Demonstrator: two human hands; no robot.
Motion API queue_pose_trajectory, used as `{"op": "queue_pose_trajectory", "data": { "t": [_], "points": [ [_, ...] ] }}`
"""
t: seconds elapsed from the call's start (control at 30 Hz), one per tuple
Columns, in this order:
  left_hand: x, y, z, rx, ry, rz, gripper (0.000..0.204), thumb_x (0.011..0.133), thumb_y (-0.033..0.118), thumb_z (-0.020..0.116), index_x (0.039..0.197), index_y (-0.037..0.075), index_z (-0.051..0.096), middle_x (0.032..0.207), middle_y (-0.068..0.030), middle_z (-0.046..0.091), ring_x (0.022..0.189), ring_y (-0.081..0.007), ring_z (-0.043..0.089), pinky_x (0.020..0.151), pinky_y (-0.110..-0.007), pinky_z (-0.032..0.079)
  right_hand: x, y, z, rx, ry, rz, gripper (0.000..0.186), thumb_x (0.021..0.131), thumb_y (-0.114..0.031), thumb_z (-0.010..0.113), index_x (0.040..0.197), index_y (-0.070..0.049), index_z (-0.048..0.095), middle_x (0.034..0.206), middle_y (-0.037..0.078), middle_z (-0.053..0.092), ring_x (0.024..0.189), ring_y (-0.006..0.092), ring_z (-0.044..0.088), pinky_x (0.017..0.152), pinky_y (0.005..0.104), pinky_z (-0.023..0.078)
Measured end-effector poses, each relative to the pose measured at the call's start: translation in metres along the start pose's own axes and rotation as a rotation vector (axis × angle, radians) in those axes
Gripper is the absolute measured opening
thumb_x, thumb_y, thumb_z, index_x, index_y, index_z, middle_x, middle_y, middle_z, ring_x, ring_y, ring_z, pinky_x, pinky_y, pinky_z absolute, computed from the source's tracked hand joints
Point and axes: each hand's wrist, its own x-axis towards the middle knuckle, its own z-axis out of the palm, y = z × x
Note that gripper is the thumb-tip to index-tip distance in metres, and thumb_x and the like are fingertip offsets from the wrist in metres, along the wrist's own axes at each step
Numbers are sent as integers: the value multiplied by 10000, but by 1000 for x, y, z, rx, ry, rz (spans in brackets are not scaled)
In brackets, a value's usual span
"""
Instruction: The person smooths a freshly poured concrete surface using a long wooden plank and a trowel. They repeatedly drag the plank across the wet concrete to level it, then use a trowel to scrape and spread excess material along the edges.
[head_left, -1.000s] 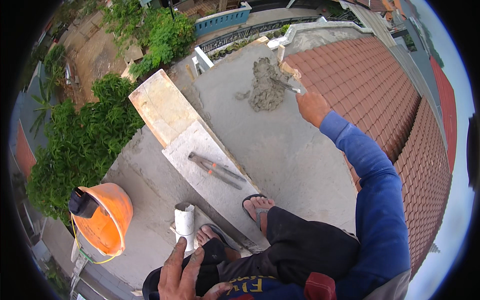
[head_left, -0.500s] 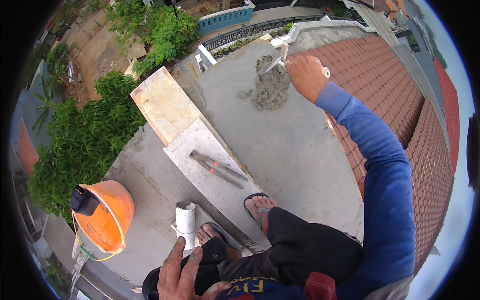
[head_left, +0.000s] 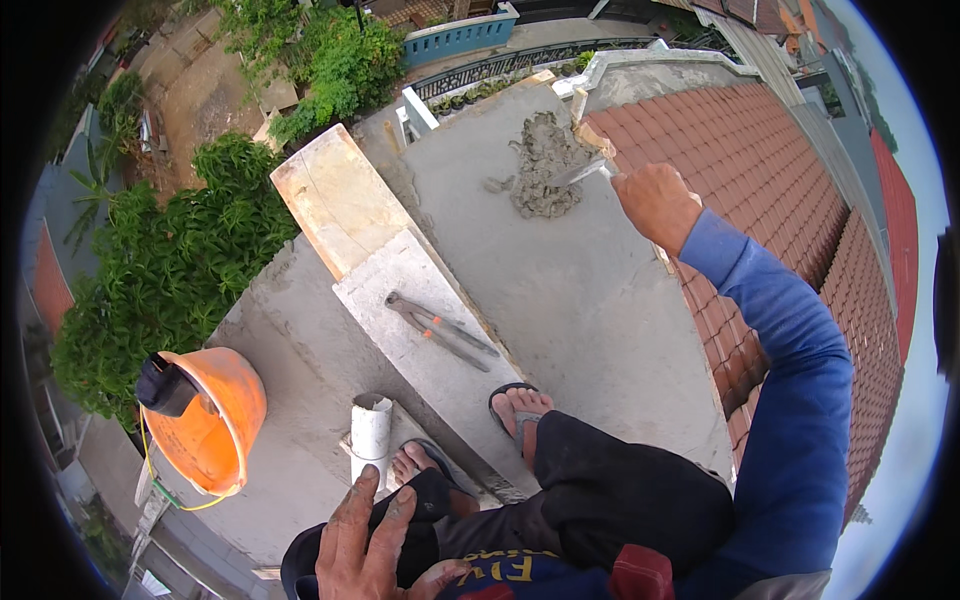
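My right hand [head_left: 655, 205] is closed round the handle of a trowel [head_left: 580, 173], at the slab's right edge. The trowel's blade touches the right side of a heap of wet grey mortar [head_left: 545, 160]. Beneath the heap spreads a smooth grey cement surface [head_left: 560, 290]. My left hand [head_left: 365, 545] holds nothing and rests near my knee with its fingers apart, close to a white pipe stub [head_left: 371, 440]. A pair of end-cutting pincers [head_left: 440, 330] with orange marks on its handles lies on the plank [head_left: 400, 290] in front of my feet.
To the left stands an orange bucket [head_left: 240, 400] with a dark cloth [head_left: 167, 387] over its rim. Red roof tiles [head_left: 720, 150] border the slab on the right. Leafy trees [head_left: 180, 270] rise beyond its left edge, where the ground lies lower.
My right hand has moved nearer and to the right with the trowel, whose blade has gone from the heap's top right to its lower right side. My left hand has barely moved.
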Motion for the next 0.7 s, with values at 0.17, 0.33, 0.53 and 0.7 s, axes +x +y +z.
{"op": "queue_pose_trajectory", "data": {
  "t": [0.17, 0.33, 0.53, 0.7],
  "points": [
    [0, 1, 2, 6, -6, 7, 806, 802, 341, 839, 1485, 55, 522, 1492, -300, 490, 1294, -474, 563, 1020, -499, 524, 65, 12, 4, 23, 106, 17, 123, 904, -107, 605, 924, -46, 710, 761, 118, 725, 778, 295, 757, 639, 410, 593],
    [-1, -2, 0, -15, 26, 2, 791, 811, 313, 826, 1492, 57, 515, 1490, -291, 495, 1299, -468, 560, 1028, -498, 518, 30, -22, 3, 106, -141, 18, 173, 901, -92, 607, 942, -33, 764, 829, 146, 748, 824, 291, 763, 702, 419, 608],
    [-3, 0, -1, 9, 16, 0, 816, 780, 292, 835, 1494, 56, 519, 1478, -286, 507, 1283, -463, 568, 1029, -485, 515, 47, 34, -13, 63, 3, -14, 177, 907, -103, 600, 925, -44, 766, 845, 135, 755, 831, 301, 761, 729, 420, 609],
    [0, -1, 1, 31, -16, 9, 807, 773, 292, 839, 1483, 60, 531, 1462, -282, 523, 1264, -457, 579, 1019, -478, 520, 61, -7, 21, 141, -247, -23, 177, 936, -126, 593, 1053, -43, 697, 860, 173, 734, 835, 354, 740, 709, 478, 587]
  ]
}}
